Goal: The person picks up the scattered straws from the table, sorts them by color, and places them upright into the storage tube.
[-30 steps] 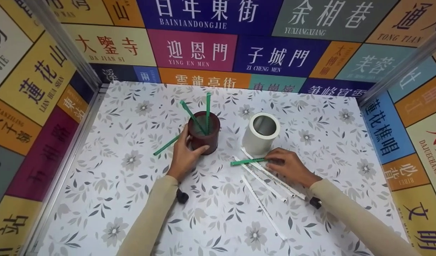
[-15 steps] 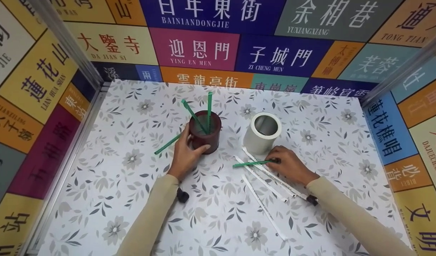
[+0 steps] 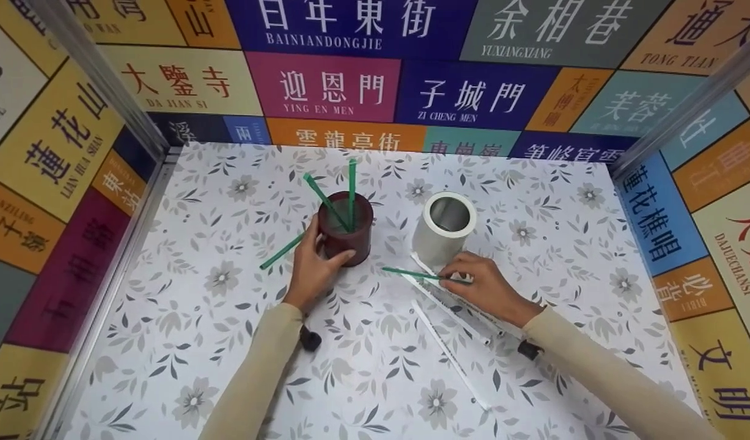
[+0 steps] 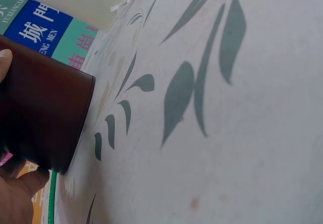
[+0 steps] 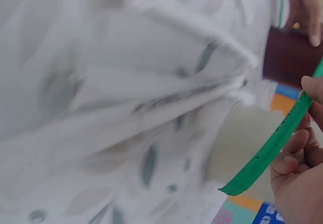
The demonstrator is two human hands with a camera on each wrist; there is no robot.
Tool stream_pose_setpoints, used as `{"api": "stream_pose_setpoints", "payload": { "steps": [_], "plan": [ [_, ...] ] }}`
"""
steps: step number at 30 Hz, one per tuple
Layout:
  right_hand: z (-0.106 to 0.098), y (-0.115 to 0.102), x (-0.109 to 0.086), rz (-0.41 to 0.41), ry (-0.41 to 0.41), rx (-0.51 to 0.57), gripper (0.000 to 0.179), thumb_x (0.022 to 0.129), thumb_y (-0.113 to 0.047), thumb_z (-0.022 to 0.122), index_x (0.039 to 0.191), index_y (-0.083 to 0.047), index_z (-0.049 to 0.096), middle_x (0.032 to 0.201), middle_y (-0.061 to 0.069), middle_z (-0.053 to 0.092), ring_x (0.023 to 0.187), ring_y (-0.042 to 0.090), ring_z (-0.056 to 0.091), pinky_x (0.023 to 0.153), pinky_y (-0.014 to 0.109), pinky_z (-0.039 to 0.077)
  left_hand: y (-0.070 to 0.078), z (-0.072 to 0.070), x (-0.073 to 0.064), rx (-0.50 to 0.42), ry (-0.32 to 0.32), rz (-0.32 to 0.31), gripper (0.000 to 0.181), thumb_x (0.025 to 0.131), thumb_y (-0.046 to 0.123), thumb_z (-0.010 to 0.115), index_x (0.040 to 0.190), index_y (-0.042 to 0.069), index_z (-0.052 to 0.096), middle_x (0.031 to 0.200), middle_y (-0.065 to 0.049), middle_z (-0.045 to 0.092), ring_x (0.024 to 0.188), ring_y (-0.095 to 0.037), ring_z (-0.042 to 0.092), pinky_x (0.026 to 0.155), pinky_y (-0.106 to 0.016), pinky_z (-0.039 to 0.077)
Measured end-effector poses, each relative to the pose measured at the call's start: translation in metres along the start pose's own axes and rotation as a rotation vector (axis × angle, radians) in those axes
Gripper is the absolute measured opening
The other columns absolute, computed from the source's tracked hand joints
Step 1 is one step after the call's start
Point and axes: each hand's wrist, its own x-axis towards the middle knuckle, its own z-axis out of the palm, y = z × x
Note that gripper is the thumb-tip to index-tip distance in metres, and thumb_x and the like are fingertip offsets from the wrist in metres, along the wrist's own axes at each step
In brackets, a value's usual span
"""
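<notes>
My left hand grips the side of a dark brown cup, thumb in front. Two green wrapped straws stand leaning inside the cup. Another green straw lies on the table, partly behind that hand. Between thumb and fingers, my right hand pinches a green wrapped straw above the white straws. In the right wrist view this green straw slants across the fingers. Just behind the right hand stands a cream cup, with no straw visible in its opening.
Several white wrapped straws lie in front of the cream cup, partly under the right hand. A separate white straw lies nearer the front. Panels with printed signs enclose the flower-patterned table at the back and sides.
The right hand has shifted slightly left and raised the green straw, whose free end now points more toward the brown cup. The left hand keeps its grip on the brown cup.
</notes>
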Motion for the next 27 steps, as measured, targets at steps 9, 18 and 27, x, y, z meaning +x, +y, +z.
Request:
{"api": "stream_pose_setpoints", "payload": {
  "steps": [9,18,27],
  "plan": [
    [0.026,-0.043,0.031,-0.032,-0.005,0.164,0.008,0.098,-0.007,0.084,0.104,-0.011,0.086,0.096,0.001,0.074,0.076,0.015,0.055,0.067,0.026,0.043,-0.002,-0.015,-0.006,0.003,0.024,-0.004,0.111,0.09,0.028,0.096,0.177,0.028,0.027,0.175,0.0,0.039,0.16,-0.025,0.039,0.129,-0.041,0.038],
    [0.028,-0.075,0.068,-0.116,-0.039,0.226,0.009,0.099,-0.008,0.085,0.105,-0.014,0.086,0.099,0.002,0.077,0.083,0.018,0.065,0.073,0.027,0.051,-0.004,-0.013,-0.006,0.018,0.025,0.005,0.112,0.09,0.03,0.096,0.177,0.025,0.026,0.174,0.0,0.04,0.159,-0.025,0.04,0.128,-0.043,0.04],
    [0.016,-0.091,0.099,-0.152,-0.002,0.181,0.009,0.103,-0.012,0.081,0.109,-0.016,0.085,0.104,-0.003,0.077,0.088,0.017,0.068,0.08,0.03,0.056,0.0,0.0,-0.001,0.009,-0.001,0.03,0.111,0.09,0.028,0.096,0.177,0.022,0.027,0.173,-0.006,0.042,0.159,-0.03,0.041,0.128,-0.045,0.04]
  ]
}}
